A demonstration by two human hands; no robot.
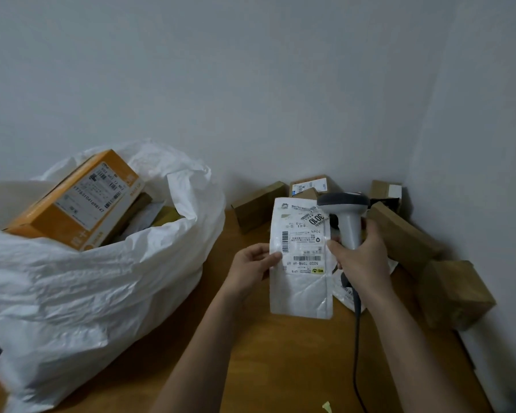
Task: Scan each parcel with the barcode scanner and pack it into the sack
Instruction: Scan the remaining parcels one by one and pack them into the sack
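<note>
parcel over wooden table, sack left, grey wall

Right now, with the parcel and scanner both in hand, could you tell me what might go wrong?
The left hand only pinches the white plastic mailer by one edge, so it could sag or slip. The grey handheld barcode scanner in the right hand sits beside the label, so a scan may miss. The orange cardboard box juts from the white sack, leaving little room.

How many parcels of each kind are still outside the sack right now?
White poly mailers: 2 (one in the left hand at, one under the right hand at)
Brown cardboard boxes: 6, counting from
Total: 8
</note>
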